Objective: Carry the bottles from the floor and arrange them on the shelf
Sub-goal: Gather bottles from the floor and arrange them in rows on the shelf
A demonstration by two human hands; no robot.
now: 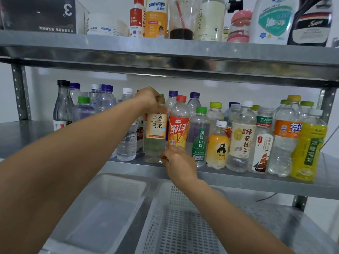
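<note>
A clear oolong tea bottle [156,136] with a beige label stands on the middle metal shelf [229,177]. My left hand [149,101] grips its neck and cap from above. Right beside it stands a red-capped iced tea bottle [178,123] with an orange-red label. My right hand [178,165] is wrapped around the base of that bottle at the shelf's front edge. Several other plastic bottles fill the shelf on both sides, among them a green-labelled water bottle [199,138] and a yellow pear drink [310,149].
The upper shelf [110,43] carries detergent bottles, jars and a dark box [38,13]. On the shelf below stand a translucent tub [95,217] and a white perforated basket [176,230]. A steel upright [20,92] stands at the left.
</note>
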